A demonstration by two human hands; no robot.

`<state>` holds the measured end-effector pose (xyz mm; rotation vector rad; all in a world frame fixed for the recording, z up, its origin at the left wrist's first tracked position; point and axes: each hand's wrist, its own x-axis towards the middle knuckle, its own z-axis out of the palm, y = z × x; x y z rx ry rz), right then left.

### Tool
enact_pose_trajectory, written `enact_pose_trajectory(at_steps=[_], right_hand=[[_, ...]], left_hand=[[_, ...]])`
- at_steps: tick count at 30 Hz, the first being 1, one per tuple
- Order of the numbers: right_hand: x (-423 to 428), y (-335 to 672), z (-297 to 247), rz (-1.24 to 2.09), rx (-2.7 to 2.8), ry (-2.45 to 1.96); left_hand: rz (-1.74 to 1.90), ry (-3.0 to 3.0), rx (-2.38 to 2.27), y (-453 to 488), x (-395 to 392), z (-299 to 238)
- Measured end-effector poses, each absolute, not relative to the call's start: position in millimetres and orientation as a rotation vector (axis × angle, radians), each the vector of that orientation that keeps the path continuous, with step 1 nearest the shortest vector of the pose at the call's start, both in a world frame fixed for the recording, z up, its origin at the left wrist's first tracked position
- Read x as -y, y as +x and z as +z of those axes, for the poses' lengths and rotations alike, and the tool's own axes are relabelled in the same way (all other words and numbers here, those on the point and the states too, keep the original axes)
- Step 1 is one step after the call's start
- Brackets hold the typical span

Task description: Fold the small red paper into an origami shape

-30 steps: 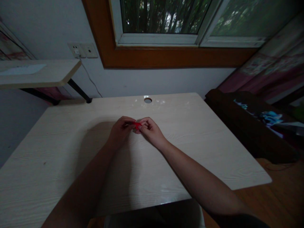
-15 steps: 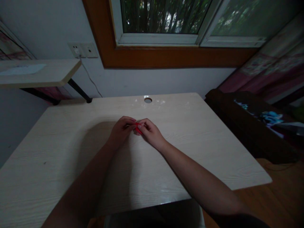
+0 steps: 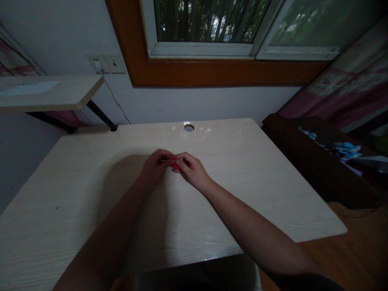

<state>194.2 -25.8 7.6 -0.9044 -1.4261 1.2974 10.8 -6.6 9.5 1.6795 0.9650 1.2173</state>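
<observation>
Between my fingertips is a small, thin red piece [image 3: 176, 165], possibly paper; most of it is hidden and its exact kind does not show. My left hand [image 3: 155, 167] pinches it from the left side, thumb against forefinger. From the right, my right hand [image 3: 191, 169] grips the same red piece with thumb and fingers. Both hands meet over the far middle part of the pale wooden desk [image 3: 242, 186], fingertips nearly touching.
A round cable hole [image 3: 189, 128] lies near the desk's back edge. On the left, a raised shelf [image 3: 60, 97] stands on black legs, with a sheet on top. A white cord [image 3: 113, 97] runs down from the wall socket [image 3: 97, 64]. A dark brown piece of furniture [image 3: 303, 153] stands right.
My fingers have shifted very slightly around the red piece, and a little less of it shows. The arms stay in almost the same place.
</observation>
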Motion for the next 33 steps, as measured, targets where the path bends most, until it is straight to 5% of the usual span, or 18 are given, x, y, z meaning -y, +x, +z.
enact_pose_trajectory(at_steps=[14,33], right_hand=[[21.2,193.9,0.5,1.360,1.319,-0.833],[30.4,199.8,13.1,0.933,1.688,-0.991]], left_hand=[[1.229,1.703,-0.894,8.7,6.7,8.8],[1.280,1.539,-0.994,10.7,7.7,9.7]])
